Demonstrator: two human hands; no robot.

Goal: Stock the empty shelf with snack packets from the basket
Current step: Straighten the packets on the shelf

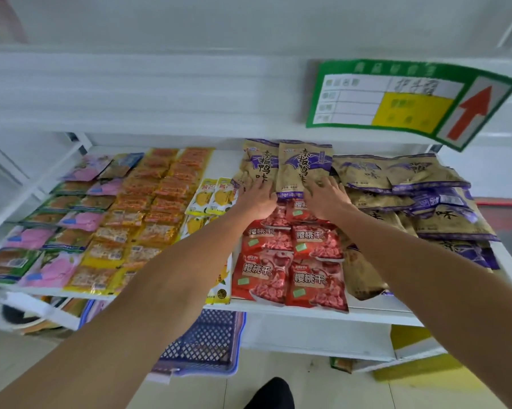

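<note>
Hands lie flat with fingers spread: left hand (pixel 256 199) and right hand (pixel 327 199) each press the lower edge of one of two brown packets (pixel 303 169) at the back of the shelf (pixel 381 315). Red packets (pixel 290 261) fill the rows under the wrists, reaching the front lip. A loose heap (pixel 426 199) of brown bags crowds the right side. Yellow packets (pixel 211 196) sit just left, with bare shelf behind them. The basket (pixel 207 343) stands below the shelf's front edge.

Bare left hand (pixel 256 199), bare right hand (pixel 327 200); forearms (pixel 160 276) bare; black shoe toe (pixel 271 394) below.
</note>
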